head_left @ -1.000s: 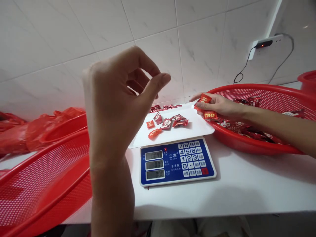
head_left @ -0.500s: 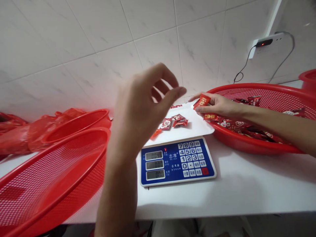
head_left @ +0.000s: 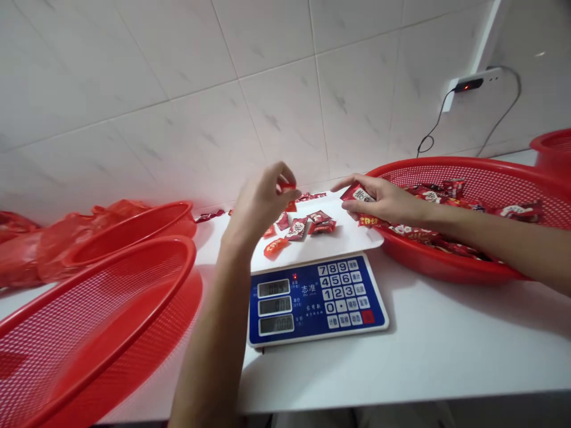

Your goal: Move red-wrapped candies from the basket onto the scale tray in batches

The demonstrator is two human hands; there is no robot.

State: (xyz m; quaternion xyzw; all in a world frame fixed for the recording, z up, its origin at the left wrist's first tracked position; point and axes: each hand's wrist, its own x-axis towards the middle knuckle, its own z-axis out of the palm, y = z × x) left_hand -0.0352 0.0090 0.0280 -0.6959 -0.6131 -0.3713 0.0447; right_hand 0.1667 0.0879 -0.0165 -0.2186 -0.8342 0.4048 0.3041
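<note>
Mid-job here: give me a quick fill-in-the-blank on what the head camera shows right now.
The left hand holds a candy wrapped in ____.
The red mesh basket near the right hand sits to the ____ of the digital scale.
The scale's keypad sits on a ____ panel.

Missing words: red, right, blue.

The left hand rises mid-frame, palm turned away, its forearm coming up from the bottom edge, fingertips pinched together. The right forearm reaches in from the right edge, its hand pointing left, thumb and fingers closed.
</note>
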